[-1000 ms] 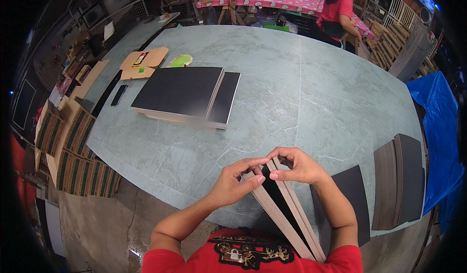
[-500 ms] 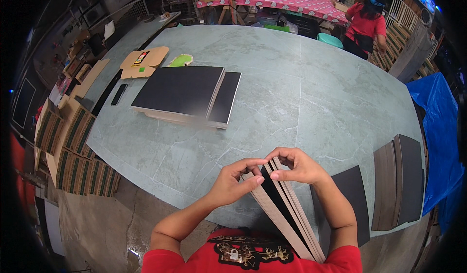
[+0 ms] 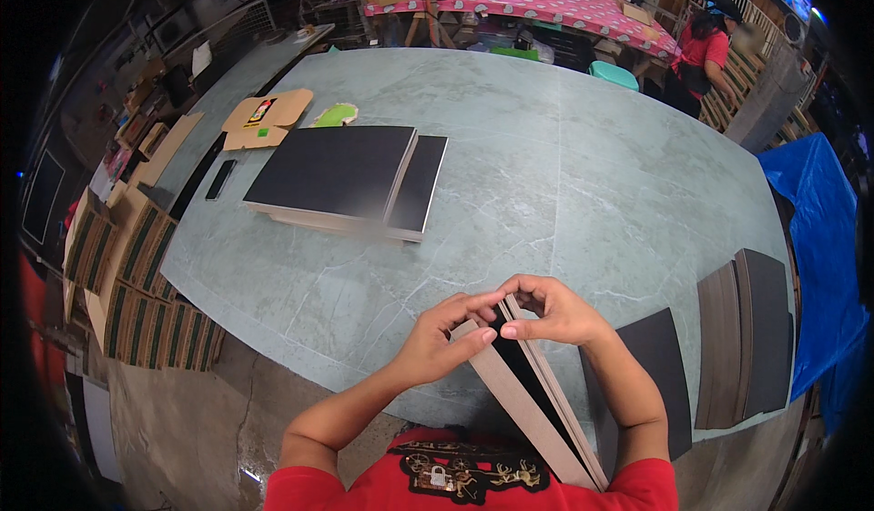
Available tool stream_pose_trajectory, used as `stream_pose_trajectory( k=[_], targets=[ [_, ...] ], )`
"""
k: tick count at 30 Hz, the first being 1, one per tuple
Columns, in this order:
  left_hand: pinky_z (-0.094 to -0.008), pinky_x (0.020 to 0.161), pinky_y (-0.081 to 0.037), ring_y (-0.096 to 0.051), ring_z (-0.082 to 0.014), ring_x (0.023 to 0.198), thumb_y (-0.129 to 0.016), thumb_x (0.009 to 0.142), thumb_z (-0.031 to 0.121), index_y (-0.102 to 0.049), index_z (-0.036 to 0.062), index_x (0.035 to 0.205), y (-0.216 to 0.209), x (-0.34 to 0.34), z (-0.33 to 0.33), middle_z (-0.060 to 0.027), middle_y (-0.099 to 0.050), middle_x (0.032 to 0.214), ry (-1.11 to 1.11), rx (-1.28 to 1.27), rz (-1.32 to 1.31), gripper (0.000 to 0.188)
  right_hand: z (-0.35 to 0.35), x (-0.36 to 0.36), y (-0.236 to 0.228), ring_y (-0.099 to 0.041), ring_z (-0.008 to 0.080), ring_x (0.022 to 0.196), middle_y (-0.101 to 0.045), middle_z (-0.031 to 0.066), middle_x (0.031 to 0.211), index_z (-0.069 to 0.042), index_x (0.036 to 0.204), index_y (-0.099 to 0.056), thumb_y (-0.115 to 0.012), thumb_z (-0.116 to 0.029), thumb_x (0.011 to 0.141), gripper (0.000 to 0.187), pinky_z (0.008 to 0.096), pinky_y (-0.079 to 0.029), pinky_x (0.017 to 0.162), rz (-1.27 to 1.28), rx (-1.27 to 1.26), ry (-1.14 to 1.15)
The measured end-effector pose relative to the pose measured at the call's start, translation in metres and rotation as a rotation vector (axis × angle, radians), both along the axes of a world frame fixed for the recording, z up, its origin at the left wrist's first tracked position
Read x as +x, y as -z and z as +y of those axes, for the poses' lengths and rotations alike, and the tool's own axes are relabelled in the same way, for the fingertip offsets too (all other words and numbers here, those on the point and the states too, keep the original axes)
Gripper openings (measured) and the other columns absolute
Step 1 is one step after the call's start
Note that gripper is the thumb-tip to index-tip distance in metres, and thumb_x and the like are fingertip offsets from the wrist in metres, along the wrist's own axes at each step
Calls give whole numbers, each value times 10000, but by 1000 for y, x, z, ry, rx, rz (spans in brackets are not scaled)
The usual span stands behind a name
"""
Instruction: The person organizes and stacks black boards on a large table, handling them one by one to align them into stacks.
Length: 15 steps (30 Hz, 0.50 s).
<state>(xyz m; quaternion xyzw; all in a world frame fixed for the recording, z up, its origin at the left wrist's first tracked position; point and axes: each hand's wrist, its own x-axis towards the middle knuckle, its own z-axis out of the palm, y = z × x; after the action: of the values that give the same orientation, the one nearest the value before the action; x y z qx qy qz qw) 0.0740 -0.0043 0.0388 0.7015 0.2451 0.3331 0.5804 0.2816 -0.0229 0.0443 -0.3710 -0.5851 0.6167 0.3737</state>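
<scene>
Upright between my hands stands a bundle of thin boards (image 3: pixel 514 393) with brown edges and black faces, its lower end close to my body. It is parted by a dark gap. My left hand (image 3: pixel 446 336) pinches the top of the left part, fingers curled over it and thumb in front. Closed on the top of the right part, my right hand (image 3: pixel 553 312) has thumb and fingertips on the edges. The fingertips of both hands meet near the gap. Beside my right forearm lies a black board (image 3: pixel 660 374).
A stack of black boards (image 3: pixel 332 169) lies at left on the grey-green table (image 3: pixel 510 183), near a phone (image 3: pixel 220 179) and an opened cardboard piece (image 3: pixel 264 119). More boards (image 3: pixel 742 338) stand at right by a blue tarp (image 3: pixel 824 256). Another person (image 3: pixel 701 60) stands at the far right.
The gap between the two parts has shifted right; the left part looks wider and the right part thinner. My hands have barely moved. The person at the back has shifted right.
</scene>
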Motion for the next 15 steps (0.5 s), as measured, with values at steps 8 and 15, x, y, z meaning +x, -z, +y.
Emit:
stream_pose_trajectory(
  k=[8, 15],
  targets=[
    [-286, 826, -419, -534, -137, 914, -602, 810, 138, -536, 29, 1174, 6, 1, -1, -75, -567, 972, -4, -15, -46, 386, -2, 7, 0, -535, 154, 987, -589, 78, 1004, -14, 1082, -547, -691, -204, 764, 398, 317, -380, 918, 40, -25, -23],
    [-271, 818, -422, -532, -125, 906, -608, 804, 102, -551, 37, 1158, 4, 1, -3, -81, -508, 1087, -24, -74, -72, 364, -2, 11, -2, -536, 148, 988, -586, 76, 1029, -8, 1100, -541, -686, -186, 768, 404, 309, -387, 911, 79, -66, -39]
  ],
)
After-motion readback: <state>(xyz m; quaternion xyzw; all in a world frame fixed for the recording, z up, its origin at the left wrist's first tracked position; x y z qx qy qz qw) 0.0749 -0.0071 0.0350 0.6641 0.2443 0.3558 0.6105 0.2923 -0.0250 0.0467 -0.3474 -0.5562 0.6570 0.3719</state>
